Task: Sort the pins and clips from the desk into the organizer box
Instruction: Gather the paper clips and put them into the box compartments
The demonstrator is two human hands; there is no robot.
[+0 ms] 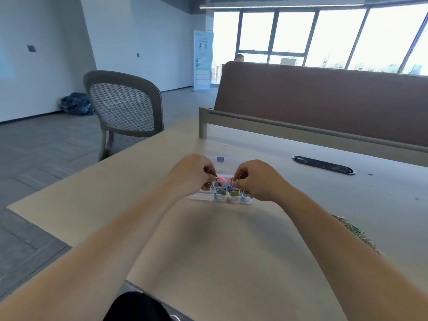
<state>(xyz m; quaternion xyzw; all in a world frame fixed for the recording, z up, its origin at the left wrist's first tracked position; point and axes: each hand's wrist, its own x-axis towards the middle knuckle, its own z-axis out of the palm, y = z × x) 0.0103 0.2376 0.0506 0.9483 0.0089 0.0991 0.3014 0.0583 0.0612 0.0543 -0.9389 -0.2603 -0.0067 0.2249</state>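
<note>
A clear plastic organizer box [228, 199] lies on the desk in front of me, its small compartments holding coloured pins and clips. My left hand [192, 173] hovers over the box's left side with fingers curled, pinching a bunch of paper clips [212, 173]. Over the right side, my right hand [257, 179] pinches more paper clips [238, 179]. The two hands are close together above the box. A loose pile of paper clips [354, 230] lies on the desk at the right, partly behind my right forearm.
The beige desk [208, 239] ends at a brown divider panel [324, 103] at the back. A black cable grommet [323, 164] sits at the right. A grey mesh chair [122, 107] stands beyond the desk's left corner. A person's head shows behind the divider.
</note>
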